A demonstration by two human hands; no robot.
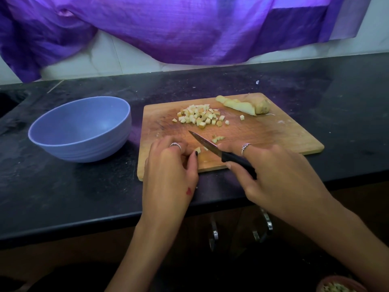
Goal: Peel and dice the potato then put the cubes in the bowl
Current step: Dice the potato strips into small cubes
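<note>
Dark stone surface (84, 186) with a purple curtain (168, 28) hanging behind it. A wooden cutting board (284, 135) sits on it, and an empty blue bowl (80, 127) is just left of the board. There's a pile of potato cubes (200, 116) near the board's back, and the uncut potato pieces (246, 105) lie at the far edge. The left hand (170, 171) has its grip pinched on a small potato bit (197, 150) at the front of the board. The right hand (280, 180) is wrapped round the black handle of a knife (212, 147), blade pointing left over the board.

Head view, looking forward and down, close over counter (63, 186)
</note>
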